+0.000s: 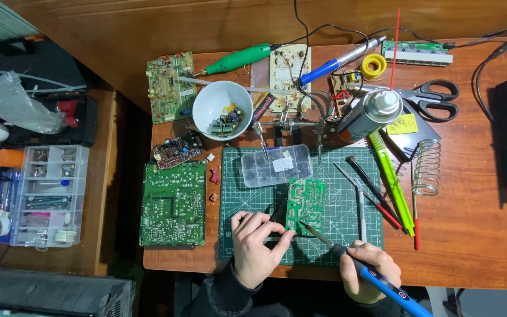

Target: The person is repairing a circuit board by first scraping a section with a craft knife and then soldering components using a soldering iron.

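Fingers of my left hand (255, 246) pinch the small green circuit board (306, 205); my right hand (368, 271) grips a blue-handled soldering iron (377, 280); the white bowl (206, 104) holds small components.

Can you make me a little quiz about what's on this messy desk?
1. True or false: the right hand holds a blue-handled soldering iron.
2. Which hand steadies the small green circuit board on the green cutting mat?
3. The white round bowl holds: A) small electronic parts, B) water.

Key: 1 true. 2 the left hand. 3 A.
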